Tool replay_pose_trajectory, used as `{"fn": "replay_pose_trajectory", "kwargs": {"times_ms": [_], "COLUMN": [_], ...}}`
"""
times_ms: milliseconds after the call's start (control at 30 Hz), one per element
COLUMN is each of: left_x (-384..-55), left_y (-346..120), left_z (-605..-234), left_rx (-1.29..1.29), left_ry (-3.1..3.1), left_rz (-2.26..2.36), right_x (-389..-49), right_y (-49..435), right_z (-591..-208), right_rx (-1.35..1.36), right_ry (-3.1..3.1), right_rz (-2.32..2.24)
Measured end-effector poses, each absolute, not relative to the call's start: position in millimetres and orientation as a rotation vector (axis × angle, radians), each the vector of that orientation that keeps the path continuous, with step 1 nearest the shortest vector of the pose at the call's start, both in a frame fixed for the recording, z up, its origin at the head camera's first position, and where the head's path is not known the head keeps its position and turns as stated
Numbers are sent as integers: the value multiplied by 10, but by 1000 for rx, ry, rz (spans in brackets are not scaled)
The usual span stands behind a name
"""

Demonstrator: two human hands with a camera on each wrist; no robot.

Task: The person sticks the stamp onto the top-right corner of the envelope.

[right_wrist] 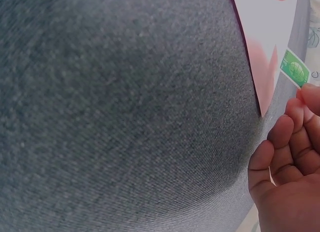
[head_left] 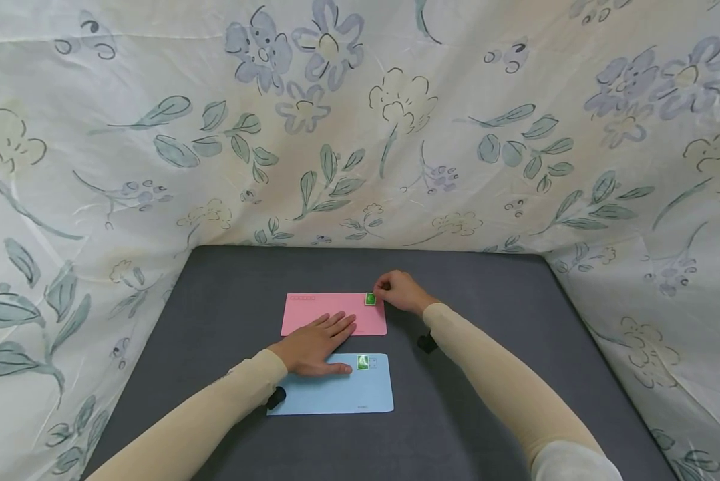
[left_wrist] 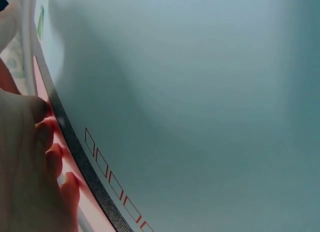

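Note:
My right hand (head_left: pixel 401 291) pinches a small green stamp (head_left: pixel 370 298) by its edge, between thumb and forefinger, over the top right corner of the pink envelope (head_left: pixel 369 324). In the right wrist view the stamp (right_wrist: pixel 295 68) shows a pale globe-like print and stands out from the fingertips. My left hand (head_left: pixel 314 344) lies flat with fingers spread, its fingertips on the pink envelope. Its thumb reaches over the light blue envelope (head_left: pixel 330 394) just below. Another green stamp (head_left: pixel 363 362) sits at the blue envelope's top right. Red postcode boxes (left_wrist: pixel 116 185) show in the left wrist view.
Both envelopes lie on a dark grey cloth-covered table (head_left: pixel 246 280), one behind the other. A pale curtain (head_left: pixel 348 133) with flowers and leaves surrounds the table at the back and both sides. Dark wrist cameras sit under each cuff.

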State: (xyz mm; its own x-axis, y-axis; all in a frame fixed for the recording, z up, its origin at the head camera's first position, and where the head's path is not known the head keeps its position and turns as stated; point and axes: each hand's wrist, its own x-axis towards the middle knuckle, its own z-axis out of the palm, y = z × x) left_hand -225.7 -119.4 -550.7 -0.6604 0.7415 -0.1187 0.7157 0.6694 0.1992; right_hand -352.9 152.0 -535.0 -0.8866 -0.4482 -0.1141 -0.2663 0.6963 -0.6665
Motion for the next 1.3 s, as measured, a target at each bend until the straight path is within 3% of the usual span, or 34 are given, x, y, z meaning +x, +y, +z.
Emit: {"fn": "replay_pose_trajectory", "kwargs": {"times_ms": [1300], "left_x": [-2240], "left_y": [-1220], "left_z": [-5496], "left_rx": [1190], "left_ry": [2679], "left_rz": [199], "right_x": [-3518], "right_y": [1341], "right_z": [-5401], "right_rx": [-576], "right_ry": [2610], "right_rz": [-1022]}}
